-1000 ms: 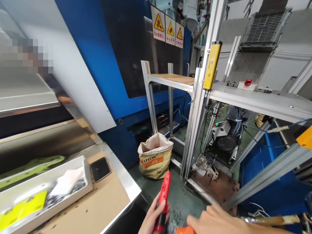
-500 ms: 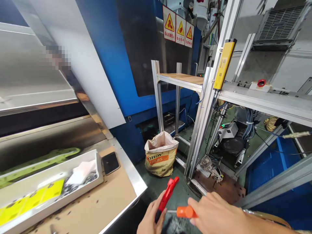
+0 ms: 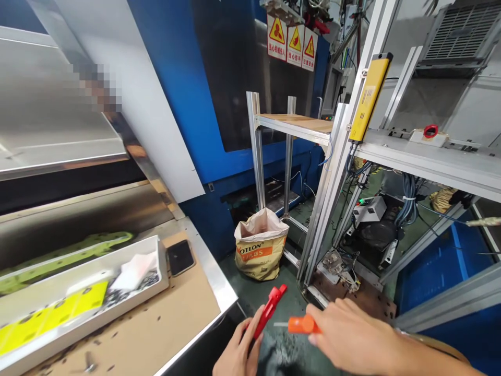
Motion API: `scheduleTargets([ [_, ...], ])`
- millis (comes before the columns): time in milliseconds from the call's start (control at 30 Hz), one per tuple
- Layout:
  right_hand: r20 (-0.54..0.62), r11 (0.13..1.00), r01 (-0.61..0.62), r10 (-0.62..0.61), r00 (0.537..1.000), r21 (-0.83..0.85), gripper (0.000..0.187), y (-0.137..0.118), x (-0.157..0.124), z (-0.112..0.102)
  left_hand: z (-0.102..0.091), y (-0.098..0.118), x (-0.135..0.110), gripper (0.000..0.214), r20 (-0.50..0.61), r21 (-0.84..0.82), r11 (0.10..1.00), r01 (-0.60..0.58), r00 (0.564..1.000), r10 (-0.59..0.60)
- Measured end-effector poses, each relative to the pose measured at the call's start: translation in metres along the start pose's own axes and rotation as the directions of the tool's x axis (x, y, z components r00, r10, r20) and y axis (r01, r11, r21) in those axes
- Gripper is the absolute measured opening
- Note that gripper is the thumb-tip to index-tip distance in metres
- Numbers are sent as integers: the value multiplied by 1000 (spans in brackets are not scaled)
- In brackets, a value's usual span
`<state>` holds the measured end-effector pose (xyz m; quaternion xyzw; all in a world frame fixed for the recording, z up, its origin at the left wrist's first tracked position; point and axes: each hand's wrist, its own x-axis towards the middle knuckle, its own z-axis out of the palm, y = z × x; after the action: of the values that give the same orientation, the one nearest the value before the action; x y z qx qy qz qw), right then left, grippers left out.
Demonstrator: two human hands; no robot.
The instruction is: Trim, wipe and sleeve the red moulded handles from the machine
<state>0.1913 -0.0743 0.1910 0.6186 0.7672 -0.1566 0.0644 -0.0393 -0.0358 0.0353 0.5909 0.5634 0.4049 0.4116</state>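
Observation:
My left hand point(image 3: 239, 347), low in the middle of the head view, is closed around a long, narrow red plastic part point(image 3: 270, 309). The part's upper end sticks out past my fingers, tilted up to the right; its lower end is hidden in my grip. To the right, my right hand point(image 3: 344, 331) grips an orange-handled tool point(image 3: 300, 325) with a thin metal shaft. That shaft points left toward the red part, with a small gap between them. Both hands are held above the floor, just right of the workbench corner.
A cardboard-covered bench point(image 3: 188, 308) on the left bears a white tray point(image 3: 162, 277) of small parts and yellow sheets, plus a phone point(image 3: 180, 257). Ahead, an open sack point(image 3: 260, 258) stands on the floor beside an aluminium frame point(image 3: 319, 209). A blue machine point(image 3: 176, 94) rises behind.
The orange-handled tool's tip was close against the red part near my left fingers; now it is apart from it. My left hand has shifted slightly left. The view has turned a little.

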Motion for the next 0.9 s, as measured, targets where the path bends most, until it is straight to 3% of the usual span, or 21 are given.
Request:
scheduleTargets([
  [67, -26, 998, -65, 65, 998, 5, 27, 3, 0, -1, -4, -8, 4, 44, 171, -176, 974, 142, 979, -112],
  [100, -38, 996, -90, 91, 995, 9, 27, 5, -1, -3, -5, -12, 6, 51, 289, -284, 921, 268, 939, -184],
  [167, -7, 999, -45, 45, 999, 20, 25, 6, -5, -6, -8, -17, 6, 58, 515, -485, 655, 579, 795, -322],
  [233, 23, 999, 11, -12, 1000, 31, 22, 5, -9, -8, -11, -17, 6, 52, 659, -574, 300, 762, 647, -384],
  [267, 16, 1000, -3, 2, 1000, 22, 23, 3, -10, -8, -12, -15, 5, 46, 696, -591, 163, 790, 602, -391],
  [333, -20, 998, -66, 65, 998, -7, 26, -2, -11, -6, -13, -9, 5, 39, 735, -600, 6, 800, 554, -390],
  [467, 196, 997, 35, -21, 980, -70, 23, -23, -8, 7, -6, -3, 13, 40, 740, -652, -201, 731, 557, -377],
  [600, 88, 994, 17, -7, 996, -111, 25, -37, -4, 15, 3, -3, 21, 40, 726, -681, -324, 656, 551, -411],
  [700, 297, 992, 73, -39, 954, -105, 25, -37, -1, 12, 2, -1, 21, 38, 730, -675, -334, 658, 527, -436],
  [733, 314, 992, 86, -51, 948, -96, 25, -36, 0, 10, 1, 0, 21, 37, 732, -670, -326, 667, 521, -439],
  [767, 271, 993, 72, -45, 961, -89, 25, -34, 1, 8, 0, 1, 20, 35, 736, -664, -316, 678, 515, -440],
  [833, 74, 998, 5, 0, 997, -69, 28, -32, 1, 9, -2, 5, 18, 31, 732, -661, -291, 691, 511, -451],
  [900, 71, 998, 12, -8, 997, -64, 28, -30, 1, 15, -4, 8, 16, 26, 704, -680, -239, 693, 526, -478],
])
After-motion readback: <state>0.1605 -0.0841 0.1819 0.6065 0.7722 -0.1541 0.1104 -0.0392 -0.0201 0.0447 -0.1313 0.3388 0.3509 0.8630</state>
